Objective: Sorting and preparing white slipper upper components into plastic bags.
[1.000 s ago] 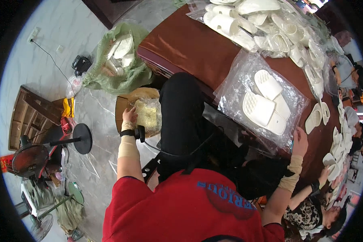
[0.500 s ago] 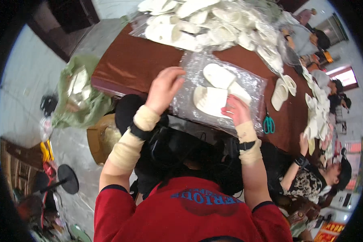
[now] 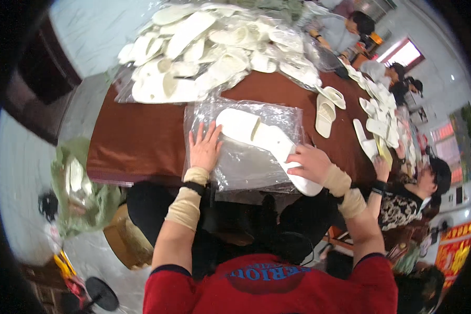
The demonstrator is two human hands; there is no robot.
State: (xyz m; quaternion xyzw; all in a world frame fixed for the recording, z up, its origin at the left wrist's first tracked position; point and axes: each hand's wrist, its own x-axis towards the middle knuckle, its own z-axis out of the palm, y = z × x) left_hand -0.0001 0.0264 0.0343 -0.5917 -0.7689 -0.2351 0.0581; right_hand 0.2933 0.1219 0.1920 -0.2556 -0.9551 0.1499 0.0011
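Observation:
My left hand (image 3: 204, 148) lies flat with fingers spread at the left side of a clear plastic bag (image 3: 235, 170) on the table. Just beyond its fingertips a white slipper (image 3: 237, 125) rests on the bag, toe strap to the right. My right hand (image 3: 314, 165) is closed around the side of a second white slipper (image 3: 281, 142), which slants from the bag's middle down past the table's near edge. The upper end of this slipper meets the first one. The right fingers curl over it; the thumb is partly hidden.
Bagged white slippers (image 3: 193, 57) are heaped on the far side of the brown-covered table (image 3: 136, 136). Loose slippers (image 3: 325, 118) lie at right. A co-worker (image 3: 413, 193) in a black cap sits there, handling slippers. A green sack (image 3: 68, 193) and cardboard box (image 3: 125, 238) stand at left.
My left hand has come down onto the bag with fingers spread. My right hand has taken hold of one slipper and drawn it toward me, to the right. The head view has shifted.

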